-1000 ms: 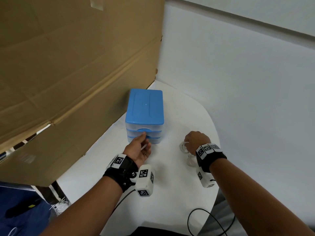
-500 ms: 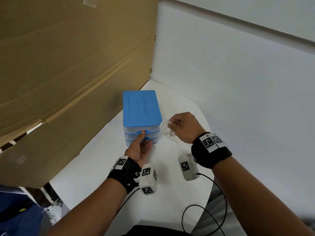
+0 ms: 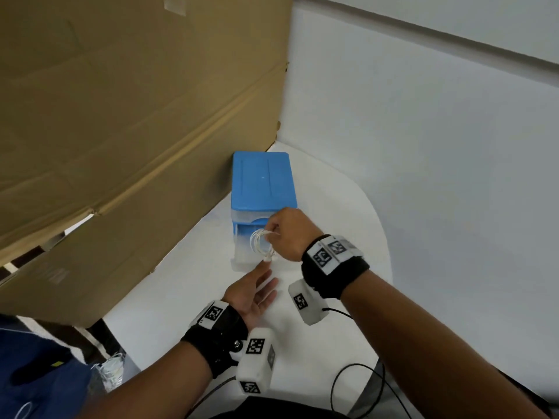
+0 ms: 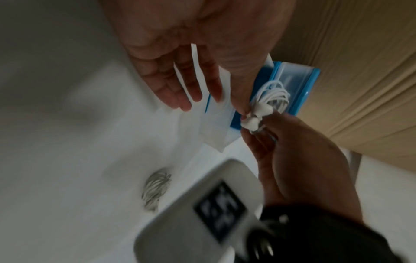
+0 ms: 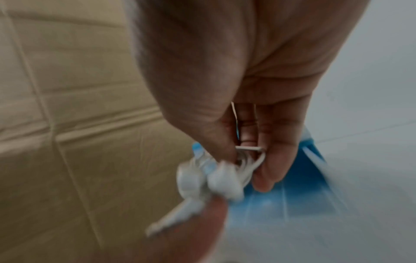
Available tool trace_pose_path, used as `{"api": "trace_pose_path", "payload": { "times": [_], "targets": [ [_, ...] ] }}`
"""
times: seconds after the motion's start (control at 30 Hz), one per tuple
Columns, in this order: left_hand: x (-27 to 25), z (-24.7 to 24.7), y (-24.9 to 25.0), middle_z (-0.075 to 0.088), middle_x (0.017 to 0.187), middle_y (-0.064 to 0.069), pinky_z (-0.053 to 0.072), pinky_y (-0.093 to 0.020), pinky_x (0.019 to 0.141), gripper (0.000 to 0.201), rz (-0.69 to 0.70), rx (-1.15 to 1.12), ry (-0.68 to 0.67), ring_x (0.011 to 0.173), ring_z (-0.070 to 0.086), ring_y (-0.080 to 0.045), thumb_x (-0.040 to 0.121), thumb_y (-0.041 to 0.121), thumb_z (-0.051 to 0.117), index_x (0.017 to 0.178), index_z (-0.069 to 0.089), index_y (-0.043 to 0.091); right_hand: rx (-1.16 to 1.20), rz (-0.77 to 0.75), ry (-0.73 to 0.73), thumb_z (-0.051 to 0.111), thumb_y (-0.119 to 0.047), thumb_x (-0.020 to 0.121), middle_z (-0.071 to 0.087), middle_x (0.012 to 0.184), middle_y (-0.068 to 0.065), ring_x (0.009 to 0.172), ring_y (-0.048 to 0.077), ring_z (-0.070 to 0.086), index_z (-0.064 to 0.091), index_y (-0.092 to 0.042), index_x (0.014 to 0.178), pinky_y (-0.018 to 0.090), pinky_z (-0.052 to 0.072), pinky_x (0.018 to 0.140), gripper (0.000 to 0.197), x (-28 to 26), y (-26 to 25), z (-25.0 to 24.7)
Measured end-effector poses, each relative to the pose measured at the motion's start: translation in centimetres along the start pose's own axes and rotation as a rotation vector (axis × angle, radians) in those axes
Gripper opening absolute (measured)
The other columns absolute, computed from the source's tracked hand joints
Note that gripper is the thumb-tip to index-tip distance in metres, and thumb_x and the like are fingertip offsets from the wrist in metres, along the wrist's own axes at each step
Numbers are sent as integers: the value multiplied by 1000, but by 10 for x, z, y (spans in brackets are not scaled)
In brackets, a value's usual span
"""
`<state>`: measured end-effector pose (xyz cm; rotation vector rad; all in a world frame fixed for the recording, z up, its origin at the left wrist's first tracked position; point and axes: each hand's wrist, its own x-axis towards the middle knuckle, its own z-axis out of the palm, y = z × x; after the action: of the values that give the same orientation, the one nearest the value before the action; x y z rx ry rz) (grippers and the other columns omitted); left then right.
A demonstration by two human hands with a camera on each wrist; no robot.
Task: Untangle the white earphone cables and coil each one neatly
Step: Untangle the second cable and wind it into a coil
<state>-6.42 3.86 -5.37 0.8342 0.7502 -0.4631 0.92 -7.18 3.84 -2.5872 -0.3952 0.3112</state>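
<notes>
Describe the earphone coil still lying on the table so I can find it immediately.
Start at the blue drawer box; come back along the white table. The loose coil lies flat there, alone, unlike the coil pinched in the right hand.

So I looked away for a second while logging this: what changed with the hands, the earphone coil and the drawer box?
The right hand lifted the coiled earphones off the table and carried them left, over the drawer, which now stands pulled out. The left hand let go of the drawer handle and drew back, fingers open. The blue drawer box stayed put, and a second coil lies on the table.
</notes>
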Motion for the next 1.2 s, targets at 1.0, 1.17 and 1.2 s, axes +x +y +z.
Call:
{"api": "trace_pose_path", "payload": {
  "times": [1.0, 1.17, 1.2],
  "targets": [
    [29, 27, 37, 69, 68, 5, 47, -22, 51, 31, 45, -12, -7, 62, 58, -10, 90, 44, 61, 91, 66, 13, 107, 544, 18, 65, -20, 90, 68, 122, 8, 114, 25, 61, 71, -11, 116, 31, 46, 100, 27, -64, 175, -1],
    [39, 37, 48, 64, 51, 5, 45, -19, 52, 34, 40, -51, 0, 49, 59, -8, 95, 43, 54, 90, 65, 12, -117, 498, -38, 69, -36, 84, 63, 116, -3, 112, 19, 58, 67, -24, 118, 31, 47, 94, 36, -69, 172, 14],
    [39, 39, 48, 64, 51, 5, 44, -19, 52, 34, 38, -66, -10, 47, 58, -8, 95, 43, 53, 87, 64, 11, -186, 473, -24, 65, -36, 85, 65, 112, -2, 108, 20, 59, 70, -25, 111, 32, 49, 90, 29, -69, 170, 17]
  ]
}}
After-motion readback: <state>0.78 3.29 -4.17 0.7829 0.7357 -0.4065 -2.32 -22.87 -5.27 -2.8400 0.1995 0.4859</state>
